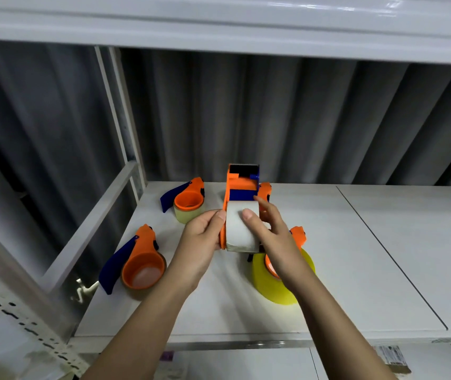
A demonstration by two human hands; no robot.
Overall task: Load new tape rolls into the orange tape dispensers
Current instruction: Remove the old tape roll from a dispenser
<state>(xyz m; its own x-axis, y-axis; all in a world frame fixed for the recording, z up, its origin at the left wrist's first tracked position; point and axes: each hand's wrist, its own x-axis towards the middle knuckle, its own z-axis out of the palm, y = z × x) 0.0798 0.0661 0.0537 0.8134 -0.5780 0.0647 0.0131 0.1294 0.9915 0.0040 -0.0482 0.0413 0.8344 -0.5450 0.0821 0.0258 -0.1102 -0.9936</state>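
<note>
White shelf board (pixel 328 242) across the lower half, split by a thin dark seam on the right. Grey corrugated wall (pixel 273 119) behind it. White metal frame (pixel 120 119) standing at the left edge, with a slanted rail running down toward the camera.

On the board, right of centre: yellow tape roll (pixel 271 286) lying flat, an orange hub showing in its core, partly hidden under the right wrist. At front left: a dispenser (pixel 136 261) resting on its side, orange ring facing up, blue handle pointing left, a clear roll seated on it. Farther back on the left: another dispenser (pixel 187 200) of the same kind, also lying on its side over a pale clear roll. Just behind the right hand: an orange tip of a further dispenser (pixel 298 234), mostly hidden.

Held above the board at centre: orange and blue dispenser (pixel 242 185), nose pointing away, with a white tape roll (pixel 239 231) mounted on its wheel nearest the camera.

Left hand (pixel 202 239) gripping the left side of the held dispenser and roll, thumb laid along the roll's edge. Right hand (pixel 271 237) clasping the roll from the right, thumb pressed on its white face, forefinger reaching up to the blue part.
</note>
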